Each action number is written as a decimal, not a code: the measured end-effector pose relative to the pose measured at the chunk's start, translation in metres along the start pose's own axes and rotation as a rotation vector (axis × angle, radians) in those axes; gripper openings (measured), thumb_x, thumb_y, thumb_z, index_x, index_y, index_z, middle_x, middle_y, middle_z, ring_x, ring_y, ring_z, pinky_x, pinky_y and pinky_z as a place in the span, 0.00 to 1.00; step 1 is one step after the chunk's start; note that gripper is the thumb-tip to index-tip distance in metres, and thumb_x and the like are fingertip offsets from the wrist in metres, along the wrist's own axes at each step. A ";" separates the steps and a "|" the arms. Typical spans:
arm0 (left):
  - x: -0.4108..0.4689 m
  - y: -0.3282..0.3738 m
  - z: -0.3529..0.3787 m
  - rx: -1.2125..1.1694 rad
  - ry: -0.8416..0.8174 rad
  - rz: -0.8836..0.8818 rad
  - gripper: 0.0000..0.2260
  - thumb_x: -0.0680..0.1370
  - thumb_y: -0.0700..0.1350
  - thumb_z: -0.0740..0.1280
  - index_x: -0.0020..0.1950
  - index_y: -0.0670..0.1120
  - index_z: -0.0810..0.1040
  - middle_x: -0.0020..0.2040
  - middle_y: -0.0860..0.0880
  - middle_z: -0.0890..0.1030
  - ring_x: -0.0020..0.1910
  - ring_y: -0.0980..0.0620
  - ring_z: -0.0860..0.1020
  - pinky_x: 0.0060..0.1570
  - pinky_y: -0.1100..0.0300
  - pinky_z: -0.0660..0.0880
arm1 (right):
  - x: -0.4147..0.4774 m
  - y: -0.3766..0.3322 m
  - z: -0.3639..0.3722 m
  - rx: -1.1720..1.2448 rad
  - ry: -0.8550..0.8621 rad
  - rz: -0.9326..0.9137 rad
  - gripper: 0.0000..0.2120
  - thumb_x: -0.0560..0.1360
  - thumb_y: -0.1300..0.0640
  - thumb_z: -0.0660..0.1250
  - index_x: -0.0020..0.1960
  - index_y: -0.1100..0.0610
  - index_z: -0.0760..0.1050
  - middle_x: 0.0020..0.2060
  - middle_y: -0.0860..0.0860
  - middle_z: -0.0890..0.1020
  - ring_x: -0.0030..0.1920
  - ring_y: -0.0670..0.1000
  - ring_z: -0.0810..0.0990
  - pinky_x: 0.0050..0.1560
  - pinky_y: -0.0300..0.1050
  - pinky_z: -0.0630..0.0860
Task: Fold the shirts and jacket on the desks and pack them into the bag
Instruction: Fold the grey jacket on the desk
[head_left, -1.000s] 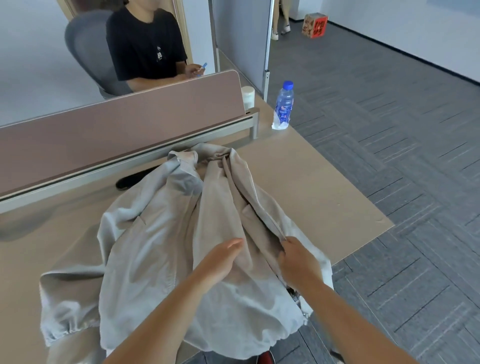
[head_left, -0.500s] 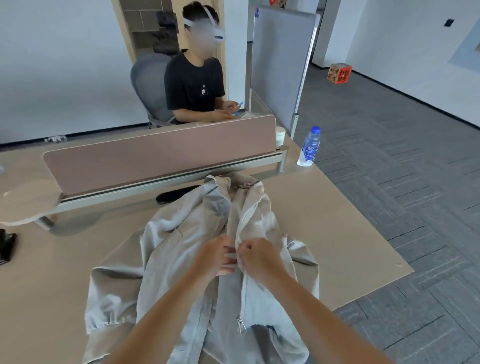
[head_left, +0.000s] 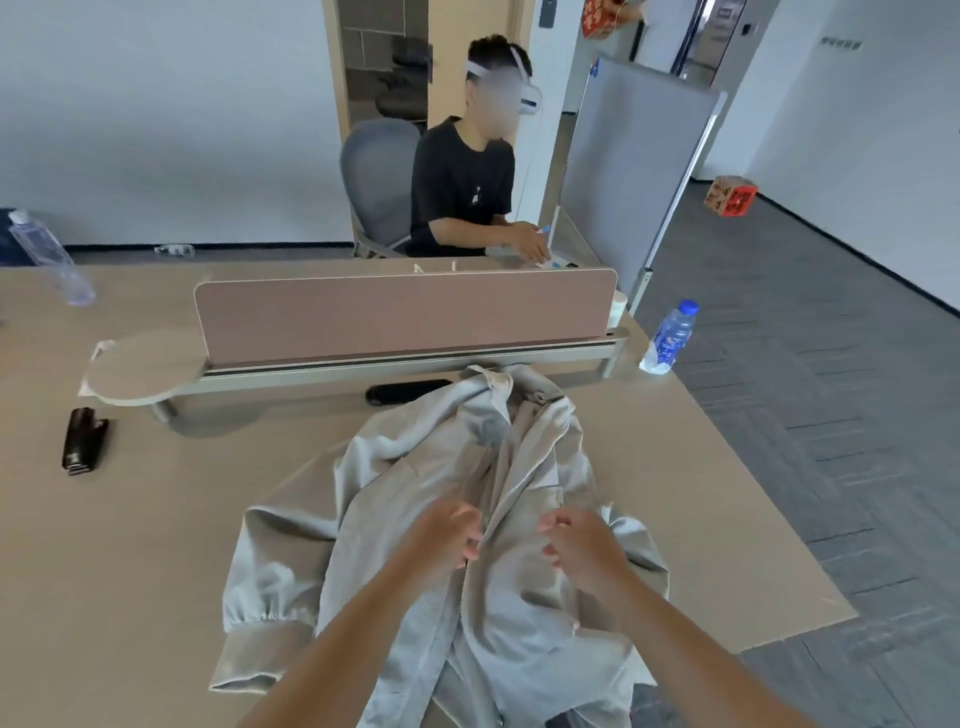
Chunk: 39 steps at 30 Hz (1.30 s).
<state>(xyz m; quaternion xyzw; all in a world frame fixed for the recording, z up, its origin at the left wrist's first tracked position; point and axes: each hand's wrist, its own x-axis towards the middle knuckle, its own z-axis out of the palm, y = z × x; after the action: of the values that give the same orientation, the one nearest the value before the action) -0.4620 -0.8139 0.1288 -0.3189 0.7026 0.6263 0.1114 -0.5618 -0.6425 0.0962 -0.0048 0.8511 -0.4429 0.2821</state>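
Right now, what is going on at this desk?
A person works on a grey jacket lying open and unfolded on the desk. The left hand pinches its front edge by the zipper; the right hand has curled fingers just above the other front, and whether it holds cloth is unclear. No bag shows.

Water bottle (head_left: 670, 335) and black stapler (head_left: 83, 440) flank the pink divider (head_left: 405, 314).
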 end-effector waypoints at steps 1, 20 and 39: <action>0.000 0.002 0.002 0.019 -0.007 0.006 0.08 0.82 0.42 0.59 0.53 0.44 0.78 0.49 0.46 0.85 0.45 0.47 0.84 0.52 0.50 0.81 | 0.003 -0.002 -0.006 -0.032 0.003 -0.020 0.08 0.75 0.63 0.61 0.45 0.60 0.80 0.37 0.53 0.82 0.34 0.50 0.81 0.38 0.46 0.74; 0.205 0.106 0.068 0.018 0.284 -0.011 0.12 0.83 0.43 0.61 0.63 0.41 0.77 0.55 0.41 0.83 0.54 0.41 0.83 0.56 0.47 0.80 | 0.240 -0.040 -0.092 -0.138 -0.099 -0.112 0.10 0.70 0.60 0.57 0.45 0.60 0.76 0.39 0.58 0.80 0.36 0.54 0.74 0.37 0.47 0.68; 0.328 0.087 0.083 0.280 0.459 -0.126 0.27 0.81 0.39 0.61 0.79 0.43 0.58 0.80 0.46 0.51 0.77 0.38 0.59 0.72 0.50 0.65 | 0.372 -0.042 -0.050 -0.481 -0.052 -0.104 0.11 0.78 0.59 0.61 0.59 0.59 0.75 0.55 0.57 0.78 0.54 0.61 0.78 0.47 0.47 0.73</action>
<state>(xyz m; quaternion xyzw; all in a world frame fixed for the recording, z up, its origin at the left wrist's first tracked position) -0.7861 -0.8354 0.0014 -0.4772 0.7680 0.4261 0.0311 -0.9095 -0.7262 -0.0266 -0.1268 0.9231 -0.2412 0.2714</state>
